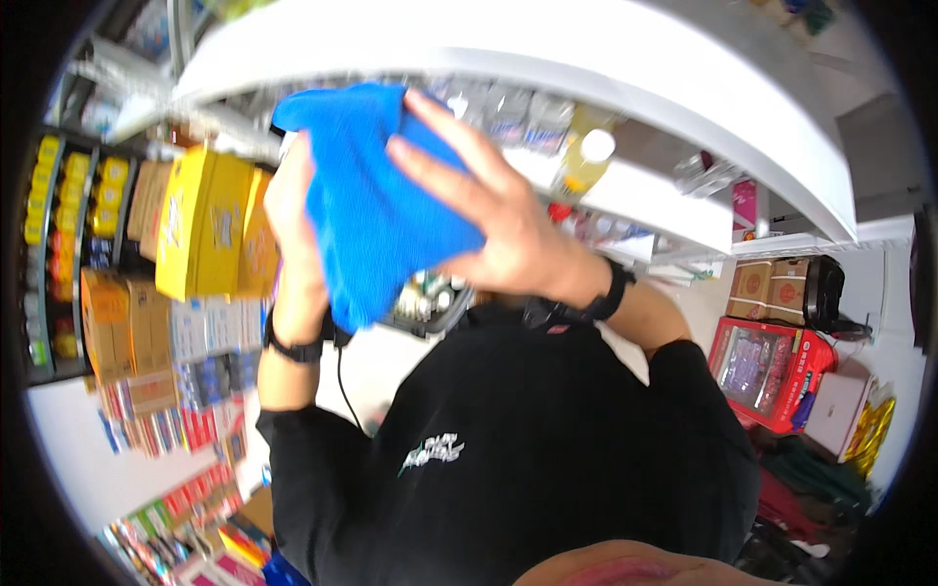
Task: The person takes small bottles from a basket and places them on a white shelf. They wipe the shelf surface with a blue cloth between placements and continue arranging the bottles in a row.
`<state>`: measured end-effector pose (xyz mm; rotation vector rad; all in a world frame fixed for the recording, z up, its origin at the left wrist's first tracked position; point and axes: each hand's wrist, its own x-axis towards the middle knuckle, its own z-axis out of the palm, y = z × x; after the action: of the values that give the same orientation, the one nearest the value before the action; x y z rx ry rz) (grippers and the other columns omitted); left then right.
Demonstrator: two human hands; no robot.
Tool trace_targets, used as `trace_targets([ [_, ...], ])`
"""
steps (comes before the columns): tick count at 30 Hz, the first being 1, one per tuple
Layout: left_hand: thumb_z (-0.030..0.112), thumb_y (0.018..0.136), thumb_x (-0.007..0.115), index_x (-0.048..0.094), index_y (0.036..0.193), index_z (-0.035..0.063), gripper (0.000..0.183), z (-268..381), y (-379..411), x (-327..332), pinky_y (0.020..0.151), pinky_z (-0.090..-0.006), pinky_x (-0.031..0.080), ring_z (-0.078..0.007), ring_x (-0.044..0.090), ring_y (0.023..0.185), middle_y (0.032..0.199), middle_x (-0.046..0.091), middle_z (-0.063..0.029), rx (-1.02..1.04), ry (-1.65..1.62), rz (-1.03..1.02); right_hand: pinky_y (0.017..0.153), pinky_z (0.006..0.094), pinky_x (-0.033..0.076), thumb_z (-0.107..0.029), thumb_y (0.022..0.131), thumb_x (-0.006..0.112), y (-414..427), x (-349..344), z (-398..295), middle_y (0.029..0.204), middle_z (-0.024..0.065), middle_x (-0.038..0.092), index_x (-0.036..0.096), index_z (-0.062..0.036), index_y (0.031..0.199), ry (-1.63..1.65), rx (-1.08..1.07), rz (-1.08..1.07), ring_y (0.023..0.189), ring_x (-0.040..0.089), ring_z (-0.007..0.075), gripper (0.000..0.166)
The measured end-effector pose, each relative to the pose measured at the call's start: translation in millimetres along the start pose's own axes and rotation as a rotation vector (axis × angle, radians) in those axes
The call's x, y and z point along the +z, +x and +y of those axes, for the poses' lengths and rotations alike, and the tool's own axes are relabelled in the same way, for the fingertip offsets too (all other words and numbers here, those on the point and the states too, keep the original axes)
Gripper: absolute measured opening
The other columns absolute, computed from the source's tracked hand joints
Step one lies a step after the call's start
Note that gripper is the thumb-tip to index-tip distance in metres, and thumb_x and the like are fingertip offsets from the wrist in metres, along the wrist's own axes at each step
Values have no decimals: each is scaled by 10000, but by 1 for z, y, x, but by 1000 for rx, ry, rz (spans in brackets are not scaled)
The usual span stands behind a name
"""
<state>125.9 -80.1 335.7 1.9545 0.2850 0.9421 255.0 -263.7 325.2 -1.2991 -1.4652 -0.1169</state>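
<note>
A blue cloth [381, 198] is spread between my two hands, in front of a white shelf. My left hand [293, 198] grips the cloth along its left side, with the fingers partly hidden behind it. My right hand [491, 212] lies over the cloth's right side, two fingers stretched across its surface and the thumb near its lower edge. Whatever is behind the cloth cannot be seen. Dark bands are on both wrists.
White shelves [659, 66] curve overhead. A bottle of yellow liquid [586, 157] stands on the shelf beside clear packs [513, 117]. Yellow boxes [209, 223] and cartons [124, 322] are stacked at left; a red display box [769, 373] sits at right.
</note>
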Motion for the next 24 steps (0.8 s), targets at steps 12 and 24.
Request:
trace_targets([
  [12, 122, 925, 727, 630, 1107, -13, 246, 178, 139, 63, 822, -261, 506, -118, 624, 908, 1023, 673, -69, 607, 8, -211, 891, 417, 579, -315, 815, 825, -41, -158, -22, 1400, 168, 637, 728, -326, 1268, -806, -169, 33, 1143, 693, 356, 463],
  [24, 359, 909, 808, 719, 1061, -60, 455, 186, 229, 177, 664, -285, 556, -138, 703, 734, 846, 755, -130, 637, 75, -266, 1053, 440, 456, -169, 903, 709, -8, -321, -2, 1358, 152, 646, 621, -183, 1415, -1419, 345, -193, 1180, 644, 334, 520],
])
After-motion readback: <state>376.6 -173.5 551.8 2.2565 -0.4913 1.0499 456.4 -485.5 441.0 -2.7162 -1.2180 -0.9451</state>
